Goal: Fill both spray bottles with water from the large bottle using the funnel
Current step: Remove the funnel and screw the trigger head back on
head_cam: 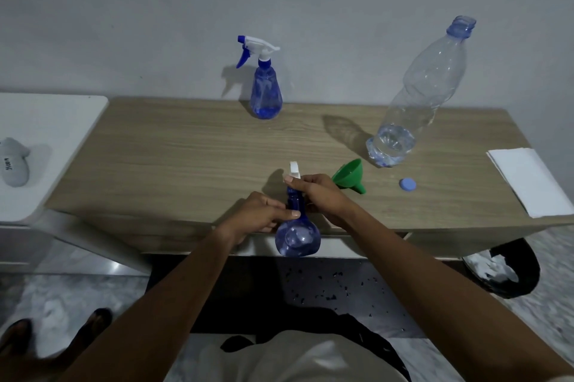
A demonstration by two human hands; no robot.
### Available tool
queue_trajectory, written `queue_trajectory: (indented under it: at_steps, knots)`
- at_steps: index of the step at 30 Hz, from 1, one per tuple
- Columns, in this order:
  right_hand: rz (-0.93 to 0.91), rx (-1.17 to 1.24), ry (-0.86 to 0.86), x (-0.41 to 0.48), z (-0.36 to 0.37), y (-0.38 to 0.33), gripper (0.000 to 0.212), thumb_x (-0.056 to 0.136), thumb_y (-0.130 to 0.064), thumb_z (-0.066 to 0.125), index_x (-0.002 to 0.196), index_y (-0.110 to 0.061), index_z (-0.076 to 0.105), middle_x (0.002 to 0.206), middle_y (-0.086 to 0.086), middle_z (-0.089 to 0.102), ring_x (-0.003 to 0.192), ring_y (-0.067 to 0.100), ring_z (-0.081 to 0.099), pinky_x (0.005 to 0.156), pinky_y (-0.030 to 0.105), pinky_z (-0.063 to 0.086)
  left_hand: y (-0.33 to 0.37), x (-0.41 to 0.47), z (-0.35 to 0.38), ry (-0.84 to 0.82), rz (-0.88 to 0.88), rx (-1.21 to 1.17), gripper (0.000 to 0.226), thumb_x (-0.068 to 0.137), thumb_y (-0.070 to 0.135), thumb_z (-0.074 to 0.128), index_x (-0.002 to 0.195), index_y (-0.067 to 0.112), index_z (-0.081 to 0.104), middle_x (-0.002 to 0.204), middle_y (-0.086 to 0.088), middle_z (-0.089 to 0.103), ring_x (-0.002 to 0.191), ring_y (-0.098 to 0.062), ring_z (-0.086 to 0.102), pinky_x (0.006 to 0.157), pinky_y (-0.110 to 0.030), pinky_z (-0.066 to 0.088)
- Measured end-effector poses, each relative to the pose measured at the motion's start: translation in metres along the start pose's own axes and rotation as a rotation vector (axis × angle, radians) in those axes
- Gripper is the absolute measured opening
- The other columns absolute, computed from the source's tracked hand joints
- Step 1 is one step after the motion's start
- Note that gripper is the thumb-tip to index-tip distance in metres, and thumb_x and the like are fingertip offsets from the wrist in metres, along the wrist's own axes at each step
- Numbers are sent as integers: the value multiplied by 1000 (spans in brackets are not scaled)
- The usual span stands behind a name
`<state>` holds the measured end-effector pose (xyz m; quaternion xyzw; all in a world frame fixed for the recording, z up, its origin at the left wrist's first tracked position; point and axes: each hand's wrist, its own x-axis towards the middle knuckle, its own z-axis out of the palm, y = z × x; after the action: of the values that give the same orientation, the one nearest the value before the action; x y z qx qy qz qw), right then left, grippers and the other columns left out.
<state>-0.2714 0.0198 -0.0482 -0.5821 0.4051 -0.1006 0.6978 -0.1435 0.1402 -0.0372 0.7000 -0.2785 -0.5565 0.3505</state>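
Observation:
A blue spray bottle (297, 237) is held at the table's near edge. My left hand (264, 210) grips its neck, and my right hand (316, 193) holds the white spray head (293, 171) at its top. A second blue spray bottle (266, 92), with its white and blue trigger head on, stands at the back of the table. The large clear bottle (416, 95) stands uncapped at the right with a little water in its base. The green funnel (349, 176) lies on its side just right of my right hand.
A blue cap (407, 184) lies on the wooden table (174, 161) right of the funnel. A folded white paper towel (528, 179) sits at the table's right end. A white cabinet (46, 120) with a grey object (14, 165) stands to the left. A black bin (504, 269) is on the floor at right.

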Motion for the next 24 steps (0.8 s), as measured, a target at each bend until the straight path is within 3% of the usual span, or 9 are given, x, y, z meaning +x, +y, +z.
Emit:
queue_trajectory:
  at_steps: [3,8,13,18,24]
  knots:
    - [-9,3,6,-1,1,2,35,90,-40,75,80,-9,65,69,8,62,59,15,57,59,26,48,-1,-1,0,-2,-3,7,27,77,30,86,99,14,80,98,-7,80,104,-24,73,102,-39,55]
    - [-12,35,3,-2,5,5,36,87,-41,79,83,-8,66,79,16,62,77,29,56,74,41,45,-5,-1,-1,6,5,14,28,76,28,87,99,12,80,97,-6,80,103,-23,74,98,-36,56]
    - [-10,35,-12,-4,3,7,35,87,-42,78,73,-13,65,69,8,65,67,23,59,70,36,47,-7,-1,-3,-13,8,43,31,77,34,86,101,15,80,96,-2,80,103,-19,73,98,-35,55]
    - [-10,52,-12,-5,5,6,40,81,-47,81,84,-9,67,72,10,65,74,28,59,75,42,45,-9,3,-5,-11,3,41,28,76,33,87,98,16,80,95,-1,80,103,-20,73,99,-36,55]
    - [0,26,-25,-7,3,5,34,88,-41,78,86,-8,69,72,6,69,70,20,65,76,37,51,-11,6,-5,-15,1,60,38,74,34,88,105,14,79,96,2,80,103,-17,73,94,-32,56]
